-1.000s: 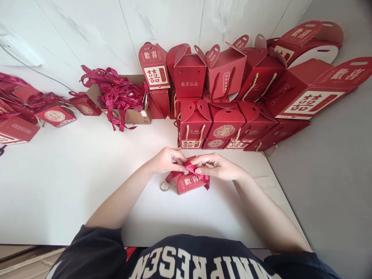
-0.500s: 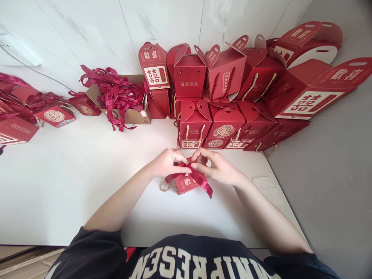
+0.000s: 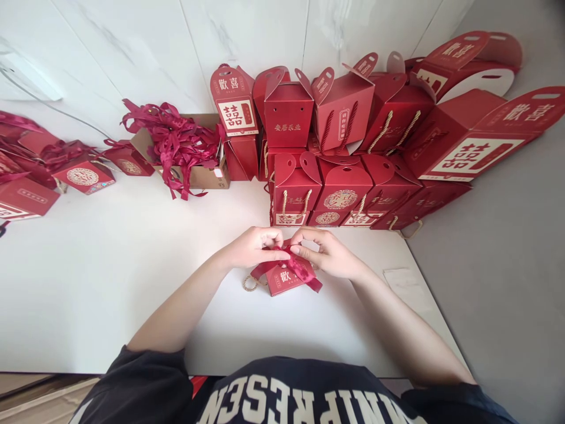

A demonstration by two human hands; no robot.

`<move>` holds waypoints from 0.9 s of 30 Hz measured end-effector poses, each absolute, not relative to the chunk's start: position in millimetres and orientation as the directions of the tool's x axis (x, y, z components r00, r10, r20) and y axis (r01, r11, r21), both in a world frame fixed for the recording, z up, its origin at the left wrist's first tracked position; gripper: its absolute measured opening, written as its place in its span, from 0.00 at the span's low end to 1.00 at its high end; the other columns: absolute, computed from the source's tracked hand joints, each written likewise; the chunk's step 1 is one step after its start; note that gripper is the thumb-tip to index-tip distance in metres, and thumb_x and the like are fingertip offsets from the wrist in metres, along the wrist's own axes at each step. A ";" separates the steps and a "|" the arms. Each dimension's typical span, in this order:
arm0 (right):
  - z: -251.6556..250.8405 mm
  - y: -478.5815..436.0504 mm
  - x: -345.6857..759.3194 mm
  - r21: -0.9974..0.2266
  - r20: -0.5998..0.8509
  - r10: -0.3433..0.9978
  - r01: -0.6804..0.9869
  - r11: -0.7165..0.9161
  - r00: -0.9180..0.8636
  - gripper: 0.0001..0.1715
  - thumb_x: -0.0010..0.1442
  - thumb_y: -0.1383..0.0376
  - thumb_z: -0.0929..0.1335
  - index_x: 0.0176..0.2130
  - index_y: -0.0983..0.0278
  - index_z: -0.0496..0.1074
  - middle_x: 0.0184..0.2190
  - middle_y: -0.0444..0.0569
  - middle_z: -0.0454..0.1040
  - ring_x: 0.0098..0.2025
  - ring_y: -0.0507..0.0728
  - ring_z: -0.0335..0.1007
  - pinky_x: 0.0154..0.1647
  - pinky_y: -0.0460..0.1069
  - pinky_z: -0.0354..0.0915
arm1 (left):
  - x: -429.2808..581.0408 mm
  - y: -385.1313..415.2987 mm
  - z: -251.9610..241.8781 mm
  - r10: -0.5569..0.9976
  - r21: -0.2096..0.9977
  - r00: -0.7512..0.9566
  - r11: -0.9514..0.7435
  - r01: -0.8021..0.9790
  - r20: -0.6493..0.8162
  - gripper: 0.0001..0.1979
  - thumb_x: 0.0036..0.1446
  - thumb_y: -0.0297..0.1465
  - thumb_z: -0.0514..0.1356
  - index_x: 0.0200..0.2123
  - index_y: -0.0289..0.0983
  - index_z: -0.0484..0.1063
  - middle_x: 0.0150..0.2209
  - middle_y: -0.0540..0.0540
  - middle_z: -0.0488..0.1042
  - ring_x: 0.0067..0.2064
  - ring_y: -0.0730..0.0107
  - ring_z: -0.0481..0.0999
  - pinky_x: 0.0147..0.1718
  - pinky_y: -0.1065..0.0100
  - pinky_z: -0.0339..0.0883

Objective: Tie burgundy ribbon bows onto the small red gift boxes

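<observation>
Object: small red gift box [image 3: 282,281], lying flat on the white surface [image 3: 110,294], with gold characters on its upper face.
Position: centre of the view, just below the hands and near the surface's far edge.
Long axis: runs across the view, left to right, with a slight tilt.
Ribbon: red ribbon [image 3: 295,263] crosses the box top, its loose end trailing to the lower right of the box.
Left hand [image 3: 253,247]: on the left of the box, fingers curled in on the ribbon, apparently pinching it.
Right hand [image 3: 320,253]: on the right of the box, thumb and forefinger closed on the ribbon.
Hand state: together above the box, fingertips almost meeting; exact contact partly hidden by the fingers.
Nearer hand: neither clearly; the box sits about evenly between them.
Rope handle: twisted cord loop [image 3: 249,284] lies on the surface at the box's left end, touching neither hand.
Directly beyond: rows of red boxes with cord handles [image 3: 339,200], stacked against the wall, just past the fingertips.
Far left: cardboard carton [image 3: 198,175] heaped with loose ribbons [image 3: 172,141]; ribboned boxes [image 3: 83,175] stand beyond it.
Right of the work: paper slip [image 3: 404,287] on the surface, well apart from the right hand.
Obstructions: none between the hands and the box.
</observation>
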State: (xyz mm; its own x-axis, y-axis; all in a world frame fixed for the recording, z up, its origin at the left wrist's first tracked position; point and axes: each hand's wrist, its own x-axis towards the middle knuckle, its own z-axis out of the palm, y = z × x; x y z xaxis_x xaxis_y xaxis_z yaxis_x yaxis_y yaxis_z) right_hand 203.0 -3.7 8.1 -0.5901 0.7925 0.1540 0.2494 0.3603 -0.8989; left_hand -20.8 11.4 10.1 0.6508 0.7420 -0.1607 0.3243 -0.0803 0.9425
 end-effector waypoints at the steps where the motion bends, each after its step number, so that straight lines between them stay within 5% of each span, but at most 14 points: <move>1: 7.9 -4.3 202.4 -0.901 0.163 0.776 0.229 0.369 -0.609 0.10 0.66 0.59 0.65 0.37 0.62 0.71 0.35 0.47 0.72 0.37 0.54 0.68 0.40 0.49 0.63 | -21.2 11.9 9.5 0.737 0.945 0.656 -0.071 0.318 -0.165 0.16 0.54 0.41 0.64 0.29 0.35 0.64 0.24 0.52 0.68 0.27 0.75 0.69 0.28 0.71 0.62; 14: -18.2 2.3 195.7 -0.834 0.363 0.753 0.169 0.525 -0.549 0.10 0.61 0.58 0.70 0.33 0.61 0.75 0.28 0.47 0.74 0.30 0.55 0.65 0.36 0.51 0.62 | -22.8 14.8 15.6 0.694 0.956 0.684 0.020 0.291 -0.223 0.16 0.60 0.42 0.58 0.31 0.34 0.69 0.30 0.48 0.73 0.31 0.72 0.72 0.31 0.70 0.64; 22: -18.6 6.4 201.2 -0.733 0.472 0.586 0.077 0.676 -0.658 0.05 0.63 0.64 0.69 0.36 0.59 0.77 0.33 0.47 0.77 0.36 0.55 0.71 0.48 0.54 0.62 | -20.4 13.9 15.7 0.718 0.952 0.665 -0.006 0.306 -0.209 0.16 0.62 0.41 0.56 0.28 0.34 0.66 0.27 0.50 0.70 0.29 0.75 0.68 0.30 0.71 0.60; 27: -14.3 6.4 203.2 -0.678 0.473 0.544 0.107 0.727 -0.693 0.05 0.63 0.65 0.68 0.36 0.59 0.76 0.34 0.47 0.77 0.37 0.55 0.71 0.48 0.55 0.61 | -19.5 9.2 19.4 0.729 0.937 0.671 -0.130 0.324 -0.131 0.15 0.52 0.39 0.65 0.29 0.36 0.64 0.29 0.52 0.69 0.33 0.72 0.71 0.34 0.68 0.64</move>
State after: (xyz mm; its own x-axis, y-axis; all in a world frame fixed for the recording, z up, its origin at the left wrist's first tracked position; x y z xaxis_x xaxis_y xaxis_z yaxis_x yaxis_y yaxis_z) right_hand 203.2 6.4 -14.3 -0.6927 0.5442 0.4732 0.1075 0.7268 -0.6784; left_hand -19.5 9.2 19.4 0.6715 0.7294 -0.1306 0.3237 -0.1303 0.9371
